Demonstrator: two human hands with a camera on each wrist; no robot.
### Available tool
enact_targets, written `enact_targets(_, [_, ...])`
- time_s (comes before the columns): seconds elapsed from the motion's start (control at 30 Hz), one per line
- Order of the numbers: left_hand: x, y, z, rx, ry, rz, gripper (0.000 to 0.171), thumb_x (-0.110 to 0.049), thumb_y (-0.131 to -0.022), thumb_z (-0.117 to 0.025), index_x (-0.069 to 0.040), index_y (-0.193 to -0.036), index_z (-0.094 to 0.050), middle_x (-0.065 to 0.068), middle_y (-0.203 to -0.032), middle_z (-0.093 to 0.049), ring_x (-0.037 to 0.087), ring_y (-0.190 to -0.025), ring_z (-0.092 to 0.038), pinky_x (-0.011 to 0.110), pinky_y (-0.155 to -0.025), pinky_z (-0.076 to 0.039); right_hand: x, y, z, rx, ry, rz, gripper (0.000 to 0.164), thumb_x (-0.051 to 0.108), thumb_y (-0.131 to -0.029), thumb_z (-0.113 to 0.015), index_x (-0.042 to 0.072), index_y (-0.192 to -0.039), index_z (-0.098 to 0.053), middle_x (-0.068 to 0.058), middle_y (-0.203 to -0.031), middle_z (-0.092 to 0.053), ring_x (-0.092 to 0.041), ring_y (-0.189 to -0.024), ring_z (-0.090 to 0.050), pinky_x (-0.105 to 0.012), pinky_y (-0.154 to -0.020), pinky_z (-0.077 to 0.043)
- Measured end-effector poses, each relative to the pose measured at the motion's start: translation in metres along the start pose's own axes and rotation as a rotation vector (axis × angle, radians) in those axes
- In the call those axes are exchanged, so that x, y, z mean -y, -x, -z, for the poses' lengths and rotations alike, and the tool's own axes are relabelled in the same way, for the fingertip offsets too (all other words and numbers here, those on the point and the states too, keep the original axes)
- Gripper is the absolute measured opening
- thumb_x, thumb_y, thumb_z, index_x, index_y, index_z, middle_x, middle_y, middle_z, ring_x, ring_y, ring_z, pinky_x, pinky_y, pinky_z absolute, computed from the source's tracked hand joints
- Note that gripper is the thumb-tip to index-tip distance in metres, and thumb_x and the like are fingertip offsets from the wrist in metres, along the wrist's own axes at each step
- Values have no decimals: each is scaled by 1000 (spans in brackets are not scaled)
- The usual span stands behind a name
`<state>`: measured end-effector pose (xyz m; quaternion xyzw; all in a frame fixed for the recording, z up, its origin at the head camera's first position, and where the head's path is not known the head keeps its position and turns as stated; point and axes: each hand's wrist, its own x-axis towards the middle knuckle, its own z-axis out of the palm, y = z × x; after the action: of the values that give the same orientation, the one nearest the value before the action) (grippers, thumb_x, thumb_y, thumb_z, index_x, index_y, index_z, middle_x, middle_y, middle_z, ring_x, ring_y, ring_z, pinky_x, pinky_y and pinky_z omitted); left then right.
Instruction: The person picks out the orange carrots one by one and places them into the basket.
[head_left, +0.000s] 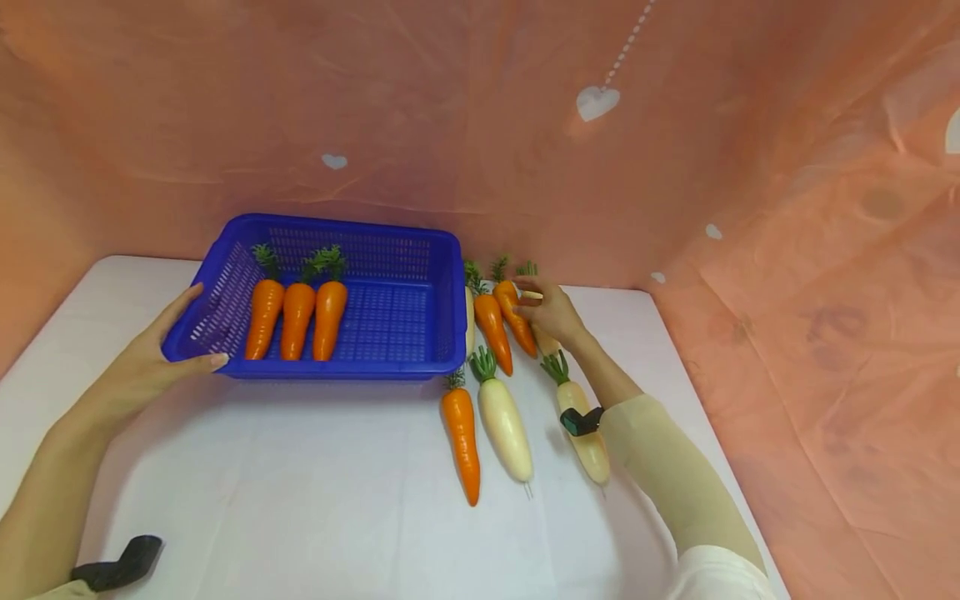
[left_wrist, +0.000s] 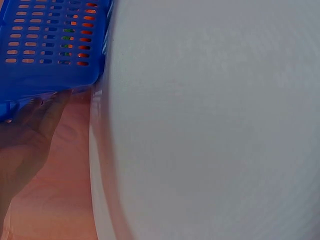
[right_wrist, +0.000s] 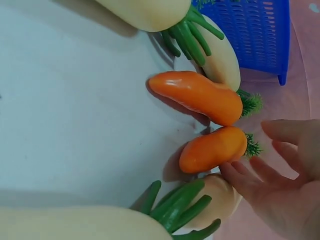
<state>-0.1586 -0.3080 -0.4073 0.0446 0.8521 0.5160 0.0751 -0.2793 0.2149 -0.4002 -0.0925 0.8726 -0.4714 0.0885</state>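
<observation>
My left hand grips the left end of a blue plastic basket, its thumb on the front rim. Inside the basket three orange carrots lie side by side, green tops toward the back. In the left wrist view, fingers press against the basket's outer edge. My right hand reaches over the back right, fingers spread and loosely bent, beside a carrot. Its fingertips come close to that carrot and a white radish; contact is hard to tell. Another carrot lies just left.
In front lie a carrot and two white radishes, one left and one right under the wrist. Another radish lies against the basket's right side. An orange curtain stands behind the white tabletop.
</observation>
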Motion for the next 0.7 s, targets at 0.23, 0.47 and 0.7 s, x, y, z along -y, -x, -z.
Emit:
enact_targets(0.23, [0, 2, 0, -9, -4, -18, 95, -20, -96, -65, -41, -158, 3, 14, -165, 13, 45, -147, 15, 71, -109, 13, -5, -6, -4, 25, 134, -89, 66, 5, -90, -68, 12, -151, -43, -17, -150, -46, -37, -137, -43, -48, -110, -41])
enact_targets(0.47, [1, 4, -2, -8, -1, -10, 95, -20, -96, -65, -42, -158, 3, 15, -164, 13, 48, -146, 15, 73, -108, 13, -10, -14, -12, 77, 110, -139, 81, 2, -85, -72, 16, -156, -34, -22, -148, -44, -38, -132, -47, -46, -104, -47])
enact_targets(0.7, [1, 3, 0, -9, -7, 7, 93, -22, -97, -64, -43, -158, 3, 15, -164, 14, 51, -144, 15, 76, -106, 12, -9, -31, -12, 167, 156, -154, 88, 3, -84, -76, 18, -157, -30, -24, -145, -44, -38, -120, -55, -43, -85, -58])
